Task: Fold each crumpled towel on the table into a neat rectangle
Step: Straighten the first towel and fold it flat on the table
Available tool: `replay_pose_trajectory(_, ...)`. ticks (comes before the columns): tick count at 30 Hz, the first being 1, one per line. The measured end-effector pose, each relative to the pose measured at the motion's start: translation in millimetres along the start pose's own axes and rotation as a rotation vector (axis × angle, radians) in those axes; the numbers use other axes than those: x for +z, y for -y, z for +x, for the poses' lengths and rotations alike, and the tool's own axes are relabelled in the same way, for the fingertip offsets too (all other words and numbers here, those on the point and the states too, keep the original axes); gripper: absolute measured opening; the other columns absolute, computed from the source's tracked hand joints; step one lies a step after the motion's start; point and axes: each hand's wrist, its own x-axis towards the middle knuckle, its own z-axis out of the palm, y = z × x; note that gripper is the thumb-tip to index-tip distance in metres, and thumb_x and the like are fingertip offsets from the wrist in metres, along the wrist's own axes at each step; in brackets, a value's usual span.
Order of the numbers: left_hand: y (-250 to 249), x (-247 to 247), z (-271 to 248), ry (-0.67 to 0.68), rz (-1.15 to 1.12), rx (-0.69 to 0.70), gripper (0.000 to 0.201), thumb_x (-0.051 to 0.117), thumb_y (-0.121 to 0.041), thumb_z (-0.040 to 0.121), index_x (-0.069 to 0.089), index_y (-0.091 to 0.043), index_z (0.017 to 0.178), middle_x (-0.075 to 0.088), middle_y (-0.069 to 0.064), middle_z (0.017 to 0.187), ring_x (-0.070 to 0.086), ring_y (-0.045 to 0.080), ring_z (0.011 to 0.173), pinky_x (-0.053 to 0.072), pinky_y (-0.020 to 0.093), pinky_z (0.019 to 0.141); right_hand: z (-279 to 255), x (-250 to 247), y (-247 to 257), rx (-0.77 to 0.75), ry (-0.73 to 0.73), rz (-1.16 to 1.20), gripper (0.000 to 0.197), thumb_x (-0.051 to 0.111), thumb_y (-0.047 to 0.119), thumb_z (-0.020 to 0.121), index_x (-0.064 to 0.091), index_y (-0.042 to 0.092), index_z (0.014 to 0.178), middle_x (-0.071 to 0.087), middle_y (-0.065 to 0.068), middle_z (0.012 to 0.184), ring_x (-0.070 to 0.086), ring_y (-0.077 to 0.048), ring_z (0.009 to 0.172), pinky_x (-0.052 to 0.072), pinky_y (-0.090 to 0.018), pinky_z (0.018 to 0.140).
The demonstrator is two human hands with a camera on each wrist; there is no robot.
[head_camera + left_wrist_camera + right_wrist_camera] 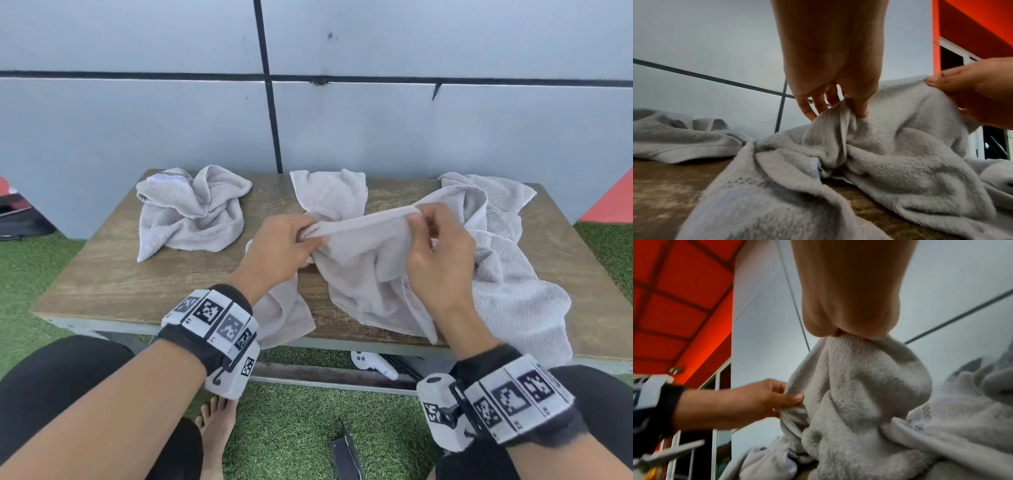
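Note:
A pale grey towel (pixel 370 260) hangs crumpled over the middle of the wooden table (pixel 113 281), one edge stretched taut between both hands. My left hand (pixel 284 246) pinches the edge's left end; in the left wrist view the left hand (pixel 840 100) has thumb and fingers bunching the towel (pixel 890 146). My right hand (pixel 435 246) pinches the right end; in the right wrist view the right hand (pixel 849 331) grips the towel (pixel 855 394) from above, and the left hand (pixel 764 400) pinches it at the side. A second crumpled towel (pixel 191 212) lies at the table's back left, a third towel (pixel 507 246) at the right.
A white panelled wall (pixel 137 120) stands right behind the table. Green artificial grass (pixel 301 418) lies below, with a white controller (pixel 373 364), a dark device (pixel 344 452) and my bare foot (pixel 215 428) on it. My knees sit at the table's front edge.

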Motion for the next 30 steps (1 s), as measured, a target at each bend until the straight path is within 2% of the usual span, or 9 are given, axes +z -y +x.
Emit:
replay_pose_trajectory(2, -2.8, -7.0, -0.1, -0.067, -0.053, -0.041, 0.027, 0.069, -0.019, 0.092, 0.056, -0.005, 0.074, 0.048, 0.002, 0.059, 0.039, 0.002, 0.054, 0.030, 0.017, 0.055, 2.6, 1.9, -3.1, 0.036, 0.002, -0.022, 0.015, 0.058, 0.022, 0.097, 0.061, 0.017, 0.111, 0.062, 0.018, 0.094, 0.058, -0.004, 0.090, 0.051, -0.039, 0.086)
replay_pose_trajectory(5, -20.8, -7.8, -2.0, 0.018, -0.115, 0.013, 0.035, 0.066, -0.021, 0.092, 0.048, 0.004, 0.075, 0.045, 0.018, 0.066, 0.037, 0.011, 0.062, 0.030, 0.024, 0.058, -3.4, 13.7, 3.0, -0.149, 0.229, -0.110, 0.049, 0.063, 0.032, 0.089, 0.050, 0.021, 0.134, 0.059, 0.009, 0.127, 0.044, -0.019, 0.122, 0.038, -0.038, 0.104)
replay_pose_trajectory(9, -28.7, -5.2, -3.7, 0.111, 0.011, 0.136, 0.018, 0.058, -0.020, 0.086, 0.062, -0.002, 0.090, 0.063, 0.010, 0.076, 0.058, 0.022, 0.071, 0.045, 0.038, 0.066, -13.5, 34.7, 10.9, -0.288, 0.368, -0.190, 0.031, 0.058, 0.035, 0.090, 0.063, 0.019, 0.116, 0.068, 0.004, 0.103, 0.056, -0.021, 0.101, 0.043, -0.047, 0.096)
replay_pose_trajectory(13, -4.5, -17.4, 2.2, -0.089, 0.149, 0.044, 0.016, 0.060, -0.017, 0.088, 0.064, -0.020, 0.103, 0.059, -0.001, 0.088, 0.056, 0.017, 0.077, 0.047, 0.037, 0.072, -0.5, 29.9, 18.9, -0.092, 0.165, 0.045, 0.013, 0.053, 0.008, 0.091, 0.061, 0.016, 0.097, 0.061, 0.006, 0.075, 0.054, -0.016, 0.070, 0.047, -0.035, 0.071)
replay_pose_trajectory(16, 3.6, -29.0, 3.6, -0.240, 0.099, -0.099, 0.011, 0.058, -0.018, 0.094, 0.063, -0.023, 0.103, 0.064, -0.005, 0.089, 0.058, 0.010, 0.075, 0.049, 0.028, 0.070, 9.5, 19.7, 24.7, 0.026, -0.016, 0.192, 0.013, 0.050, 0.003, 0.093, 0.059, 0.012, 0.098, 0.058, 0.011, 0.080, 0.051, -0.001, 0.071, 0.043, -0.017, 0.068)
replay_pose_trajectory(19, -2.3, -33.6, 0.9, -0.273, -0.026, -0.101, 0.011, 0.056, -0.019, 0.098, 0.067, -0.019, 0.099, 0.068, -0.004, 0.084, 0.063, 0.010, 0.080, 0.050, 0.024, 0.072, 7.2, 21.3, 19.0, 0.099, 0.173, 0.089, 0.023, 0.060, 0.009, 0.090, 0.058, 0.017, 0.112, 0.062, 0.015, 0.098, 0.053, 0.016, 0.086, 0.040, -0.006, 0.078)
replay_pose_trajectory(23, -15.1, -25.6, -5.7, -0.093, -0.128, 0.034, 0.016, 0.055, -0.013, 0.098, 0.070, -0.017, 0.102, 0.071, 0.000, 0.090, 0.065, 0.014, 0.085, 0.050, 0.031, 0.079, -14.2, 38.0, 21.2, -0.058, 0.420, 0.007, 0.060, 0.074, 0.032, 0.084, 0.048, 0.024, 0.138, 0.055, 0.009, 0.128, 0.043, -0.008, 0.120, 0.035, -0.022, 0.101)
replay_pose_trajectory(28, -10.6, -15.4, -11.1, -0.130, 0.064, 0.241, 0.015, 0.065, -0.014, 0.092, 0.073, -0.016, 0.105, 0.064, -0.006, 0.098, 0.063, 0.013, 0.086, 0.052, 0.035, 0.080, -19.7, 45.9, 23.4, -0.123, 0.289, -0.001, 0.013, 0.055, 0.023, 0.098, 0.062, 0.020, 0.107, 0.069, 0.001, 0.087, 0.056, -0.012, 0.077, 0.045, -0.039, 0.077)
replay_pose_trajectory(30, -7.0, -19.9, -10.6, -0.168, 0.148, 0.231, 0.010, 0.065, -0.012, 0.087, 0.064, -0.019, 0.095, 0.056, -0.008, 0.090, 0.057, 0.014, 0.079, 0.051, 0.039, 0.073, -14.2, 40.2, 20.8, -0.114, 0.245, 0.010, 0.013, 0.051, 0.022, 0.103, 0.062, 0.017, 0.100, 0.065, 0.000, 0.075, 0.054, -0.015, 0.067, 0.045, -0.041, 0.070)
